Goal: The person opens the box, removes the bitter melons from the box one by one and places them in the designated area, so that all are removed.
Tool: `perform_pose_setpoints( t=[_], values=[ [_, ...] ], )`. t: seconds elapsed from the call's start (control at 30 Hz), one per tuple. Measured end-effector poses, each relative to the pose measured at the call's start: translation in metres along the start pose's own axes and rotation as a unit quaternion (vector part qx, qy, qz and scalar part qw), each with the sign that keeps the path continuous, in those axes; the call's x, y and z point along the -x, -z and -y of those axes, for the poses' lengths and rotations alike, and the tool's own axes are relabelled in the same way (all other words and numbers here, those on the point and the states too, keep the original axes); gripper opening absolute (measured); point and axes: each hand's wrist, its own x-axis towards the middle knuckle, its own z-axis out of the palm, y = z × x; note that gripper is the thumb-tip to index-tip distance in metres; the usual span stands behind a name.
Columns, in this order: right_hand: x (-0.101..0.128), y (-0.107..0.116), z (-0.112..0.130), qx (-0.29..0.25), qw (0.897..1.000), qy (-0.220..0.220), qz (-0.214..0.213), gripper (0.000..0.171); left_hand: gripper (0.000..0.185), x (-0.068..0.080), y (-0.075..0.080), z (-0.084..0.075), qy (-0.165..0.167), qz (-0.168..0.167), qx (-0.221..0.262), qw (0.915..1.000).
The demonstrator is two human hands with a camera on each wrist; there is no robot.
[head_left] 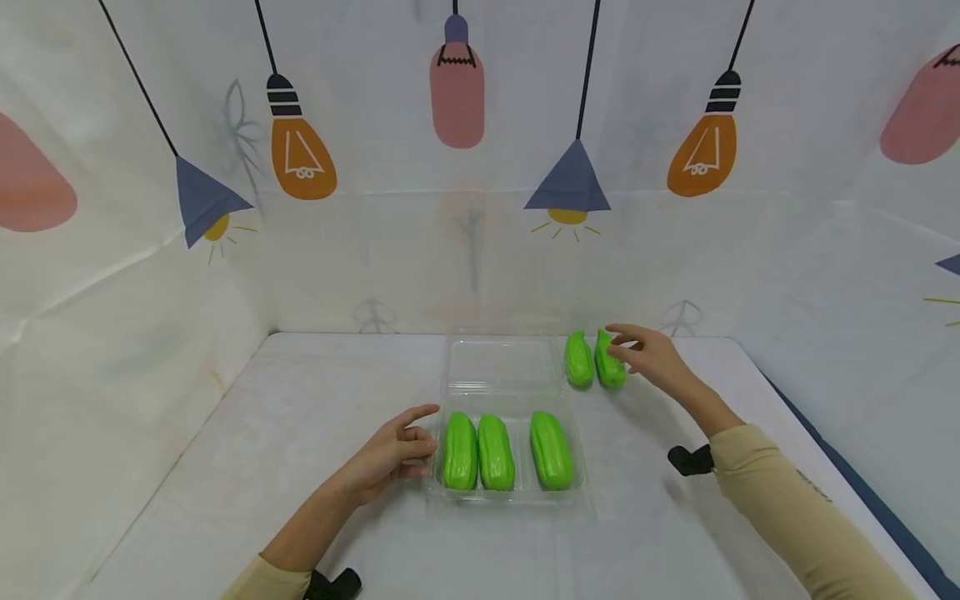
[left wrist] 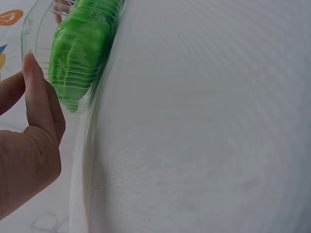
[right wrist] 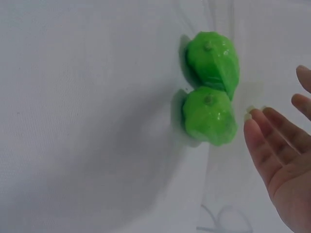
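A clear plastic tray (head_left: 576,492) lies on the white table (head_left: 262,433), with its lid open flat toward the back. Inside the tray lie 3 green vegetables (head_left: 496,451), side by side, 2 close together on the left and 1 a little apart on the right.

The left hand (head_left: 393,454) rests on the table at the left edge of the tray; its fingers are loosely bent and touch the tray wall, holding nothing.

2 more green vegetables (head_left: 593,360) lie on the table just right of the open lid, touching each other. The right hand (head_left: 648,354) is just beside them with fingers relaxed and spread; from the head view, the fingertips seem to reach the nearer one, but in the right wrist view they are slightly apart.
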Motion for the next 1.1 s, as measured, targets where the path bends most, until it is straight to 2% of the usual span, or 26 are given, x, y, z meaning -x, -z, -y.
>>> perform_pose_setpoints(
  t=[0.37, 0.67, 1.1],
  values=[
    [0.011, -0.012, 0.024, 0.001, 0.999, 0.04, 0.015, 0.046, 0.072, 0.002, 0.001, 0.0, -0.004, 0.008, 0.002, 1.0],
    [0.025, -0.024, 0.047, 0.002, 0.996, 0.072, 0.053, 0.047, 0.071, 0.002, 0.002, 0.0, -0.002, 0.005, -0.001, 1.0],
    [0.037, -0.031, 0.068, -0.001, 0.992, 0.083, 0.097, 0.046, 0.072, 0.001, 0.002, 0.001, -0.005, 0.006, -0.003, 1.0]
  ],
)
